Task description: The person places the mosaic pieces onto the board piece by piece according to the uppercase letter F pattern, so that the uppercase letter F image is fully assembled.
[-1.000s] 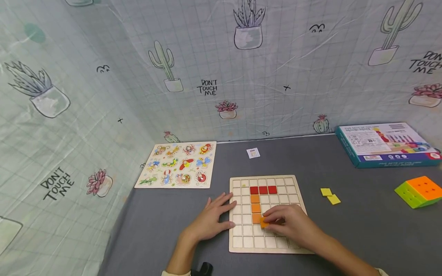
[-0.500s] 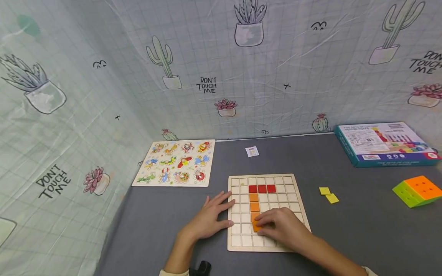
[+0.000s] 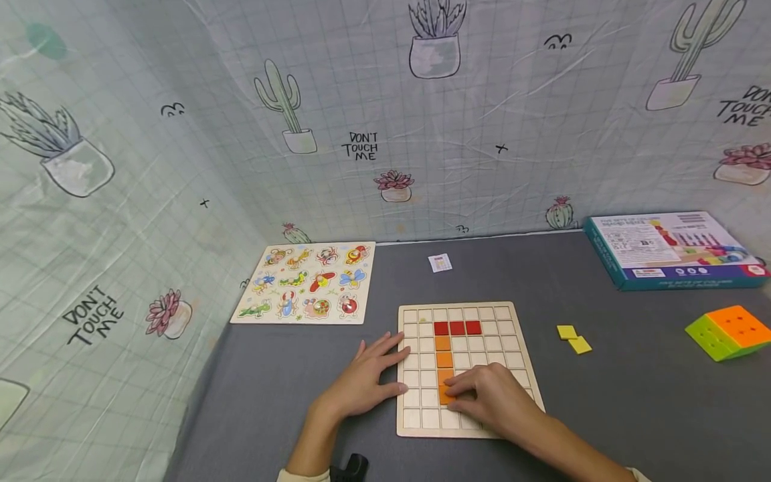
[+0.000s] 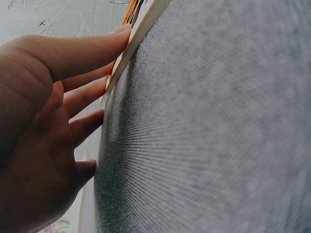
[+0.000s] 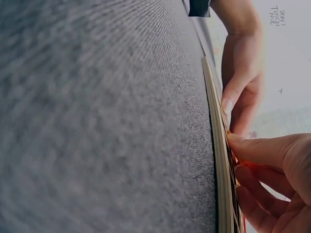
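A wooden grid board (image 3: 415,418) lies flat in front of me. Three red tiles (image 3: 457,328) sit in a row near its top. A column of orange tiles (image 3: 444,359) runs down from the leftmost red one. My right hand (image 3: 502,398) pinches the lowest orange tile (image 3: 446,396), which lies at a grid cell directly below the others; the fingers partly cover it. With fingers spread, my left hand (image 3: 364,381) touches the board's left edge. In the left wrist view, the thumb and fingertips of that hand (image 4: 53,97) meet the board's rim (image 4: 141,36).
Two yellow tiles (image 3: 573,339) overlap on the grey table (image 3: 289,381) right of the board. Farther right are a green and orange cube (image 3: 729,333) and a flat box (image 3: 674,251). An insect picture board (image 3: 304,284) and a small printed card (image 3: 440,262) lie toward the back.
My right hand has moved left with the orange tile, bringing it down from beside the column to the cell at its foot. My left hand keeps its place at the board's edge.
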Motion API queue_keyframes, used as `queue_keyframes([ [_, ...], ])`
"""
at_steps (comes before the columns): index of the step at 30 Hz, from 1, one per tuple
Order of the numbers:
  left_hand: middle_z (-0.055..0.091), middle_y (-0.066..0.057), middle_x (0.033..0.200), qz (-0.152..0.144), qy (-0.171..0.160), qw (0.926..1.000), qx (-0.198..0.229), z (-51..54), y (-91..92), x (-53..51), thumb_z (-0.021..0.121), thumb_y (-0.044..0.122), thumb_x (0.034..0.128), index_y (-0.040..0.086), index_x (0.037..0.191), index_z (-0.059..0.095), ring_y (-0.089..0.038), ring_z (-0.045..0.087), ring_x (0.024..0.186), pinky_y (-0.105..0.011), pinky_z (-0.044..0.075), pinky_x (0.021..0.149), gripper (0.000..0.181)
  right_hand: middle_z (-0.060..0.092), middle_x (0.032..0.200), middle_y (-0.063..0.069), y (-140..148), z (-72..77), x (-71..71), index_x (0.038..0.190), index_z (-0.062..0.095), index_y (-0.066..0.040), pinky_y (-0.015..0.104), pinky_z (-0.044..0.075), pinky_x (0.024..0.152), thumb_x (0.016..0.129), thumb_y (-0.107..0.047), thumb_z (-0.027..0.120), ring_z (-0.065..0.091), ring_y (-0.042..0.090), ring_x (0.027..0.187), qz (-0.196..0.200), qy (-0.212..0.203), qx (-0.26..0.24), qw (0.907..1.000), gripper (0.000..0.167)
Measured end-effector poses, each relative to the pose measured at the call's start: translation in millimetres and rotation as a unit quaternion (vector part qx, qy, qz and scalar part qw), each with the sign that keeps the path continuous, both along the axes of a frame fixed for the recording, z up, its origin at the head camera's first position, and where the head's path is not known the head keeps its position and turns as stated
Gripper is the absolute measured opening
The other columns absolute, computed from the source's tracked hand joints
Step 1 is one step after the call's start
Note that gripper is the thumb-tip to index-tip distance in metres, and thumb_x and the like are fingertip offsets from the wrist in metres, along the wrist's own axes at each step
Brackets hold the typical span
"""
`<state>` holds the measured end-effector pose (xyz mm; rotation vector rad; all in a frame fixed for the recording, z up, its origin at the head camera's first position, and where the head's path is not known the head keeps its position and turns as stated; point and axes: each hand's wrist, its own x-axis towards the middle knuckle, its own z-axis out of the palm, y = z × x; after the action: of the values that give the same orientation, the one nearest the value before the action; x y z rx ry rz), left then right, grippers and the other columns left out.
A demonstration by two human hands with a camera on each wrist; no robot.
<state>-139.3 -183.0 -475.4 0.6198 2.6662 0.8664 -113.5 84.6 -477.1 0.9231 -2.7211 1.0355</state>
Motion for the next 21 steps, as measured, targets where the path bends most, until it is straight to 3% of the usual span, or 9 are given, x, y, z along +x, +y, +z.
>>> queue_keyframes([
  [21,0.035,-0.006,0.167,0.002,-0.002,1.0,0.001,-0.1,0.6,-0.4,0.075,0.028,0.092,0.012,0.149,0.054,-0.034,0.023,0.16,-0.073,0.008,0.124,0.063,0.082,0.095,-0.005,0.0,2.1,1.5,0.088,0.085,-0.015,0.031,0.062,0.078,0.075,-0.013,0.089,0.078,0.012,0.09,0.005,-0.015,0.019,0.9997,0.014],
])
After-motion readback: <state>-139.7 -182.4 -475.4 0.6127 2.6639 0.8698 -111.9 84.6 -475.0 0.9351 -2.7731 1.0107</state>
